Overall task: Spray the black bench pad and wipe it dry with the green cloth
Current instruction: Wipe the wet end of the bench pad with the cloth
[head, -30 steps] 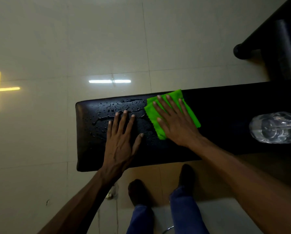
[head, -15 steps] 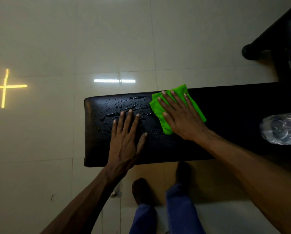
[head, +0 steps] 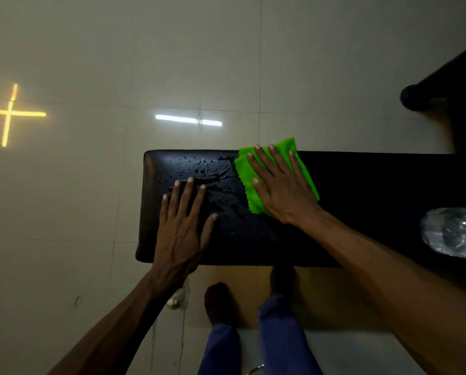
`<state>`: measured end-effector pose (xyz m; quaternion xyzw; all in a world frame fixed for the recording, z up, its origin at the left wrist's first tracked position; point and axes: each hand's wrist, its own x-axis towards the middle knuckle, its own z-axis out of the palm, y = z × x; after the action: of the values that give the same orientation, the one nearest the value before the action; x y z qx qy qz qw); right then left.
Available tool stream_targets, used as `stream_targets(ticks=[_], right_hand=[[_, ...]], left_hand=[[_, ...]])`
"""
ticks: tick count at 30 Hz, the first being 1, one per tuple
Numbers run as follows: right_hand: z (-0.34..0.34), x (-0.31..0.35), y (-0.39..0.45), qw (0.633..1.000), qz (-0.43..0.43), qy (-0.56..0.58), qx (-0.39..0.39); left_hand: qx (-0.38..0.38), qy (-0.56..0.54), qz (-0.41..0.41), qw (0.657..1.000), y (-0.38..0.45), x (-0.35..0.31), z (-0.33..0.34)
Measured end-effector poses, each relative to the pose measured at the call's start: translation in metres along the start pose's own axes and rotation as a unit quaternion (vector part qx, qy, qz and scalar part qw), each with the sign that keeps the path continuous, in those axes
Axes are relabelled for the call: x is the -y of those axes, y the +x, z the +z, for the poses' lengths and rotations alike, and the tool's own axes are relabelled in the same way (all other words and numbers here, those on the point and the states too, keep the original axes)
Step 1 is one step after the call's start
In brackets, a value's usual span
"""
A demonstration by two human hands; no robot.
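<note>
The black bench pad (head: 362, 190) runs across the middle of the view, its left end wet with water drops. My left hand (head: 184, 228) lies flat on that wet end, fingers straight and spread. My right hand (head: 282, 185) presses flat on the folded green cloth (head: 246, 177), which lies at the pad's far edge just right of the drops, one corner sticking past the edge. A clear spray bottle (head: 454, 232) lies on the pad at the far right, partly cut off by the frame.
Pale floor tiles surround the bench. A black equipment frame (head: 448, 82) stands at the upper right. My feet and blue trouser legs (head: 280, 334) are below the pad's near edge. A small pale object (head: 176, 300) lies on the floor by my left forearm.
My right hand has slid the green cloth toward the pad's far edge, so its corner now overhangs. My left hand stays flat on the wet end. The view has shifted slightly.
</note>
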<state>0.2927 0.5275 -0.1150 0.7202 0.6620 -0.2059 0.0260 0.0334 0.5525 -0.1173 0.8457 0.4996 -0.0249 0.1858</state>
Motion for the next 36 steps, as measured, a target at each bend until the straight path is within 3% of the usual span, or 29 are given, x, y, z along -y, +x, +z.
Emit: stream_targets(ticks=[3,7,11,14,17,21,24,29,34,36], right_hand=[[-0.009,-0.017,0.017,0.999,0.042,-0.009,0.011],[-0.010,0.026,0.067,0.991,0.115,0.067,0.009],[0.009,0.060,0.034,1.000,0.010,0.020,-0.016],[0.009,0.030,0.007,0.997,-0.069,-0.029,0.003],[0.000,0.006,0.015,0.998,-0.047,-0.046,0.008],[0.002,0.052,0.062,0.996,0.074,0.043,-0.033],[0.013,0.081,0.055,0.999,0.028,0.031,-0.035],[0.002,0.038,0.012,0.996,-0.078,-0.045,0.024],[-0.001,0.071,0.068,0.996,0.076,0.041,-0.019],[0.008,0.103,0.075,0.997,0.061,0.046,-0.029]], left_hand=[[0.006,0.000,-0.002,1.000,-0.001,0.004,-0.001],[-0.003,0.020,0.004,1.000,-0.001,0.010,0.008],[-0.022,0.014,0.004,1.000,-0.003,0.008,0.018],[-0.035,0.008,0.008,0.999,-0.004,0.009,0.021],[-0.044,0.007,0.019,0.999,-0.004,0.015,0.025],[-0.058,0.023,0.025,0.998,-0.005,0.016,0.032],[-0.055,0.027,0.021,0.998,-0.006,0.016,0.033],[-0.041,0.004,0.027,0.999,-0.017,0.027,0.021],[-0.045,-0.001,0.028,0.999,-0.028,0.040,0.023],[-0.051,0.001,0.030,0.998,-0.028,0.041,0.025]])
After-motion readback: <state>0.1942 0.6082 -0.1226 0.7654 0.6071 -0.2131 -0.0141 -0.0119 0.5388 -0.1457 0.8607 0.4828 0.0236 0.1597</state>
